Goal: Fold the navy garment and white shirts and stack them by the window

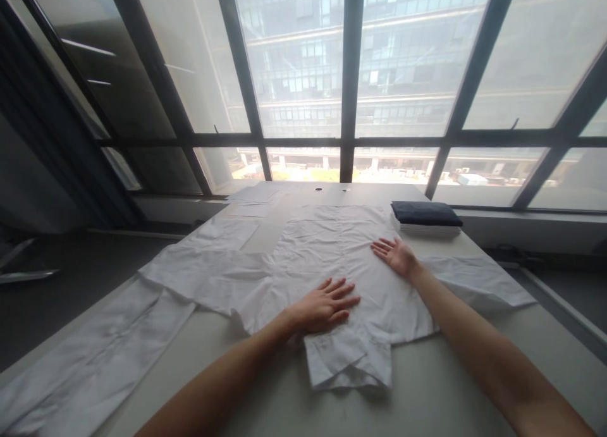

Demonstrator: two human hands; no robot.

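Note:
A white shirt (327, 247) lies spread on the white table, its collar (348, 361) toward me and its sleeves stretched out to both sides. My left hand (327, 305) rests flat on the shirt just above the collar, fingers spread. Farther up on the right, my right hand (396, 257) is turned partly on its side with the palm showing and the fingers stretched out. It is at the shirt's right part and holds nothing. Small wrinkles run across the body of the shirt.
Another white garment (109, 355) trails along the table's left side. A folded dark cloth (427, 213) sits on a white stack at the right edge. Papers (253, 196) lie at the far left of the table (455, 386). Large windows stand behind, with a dark curtain (61, 127) at left.

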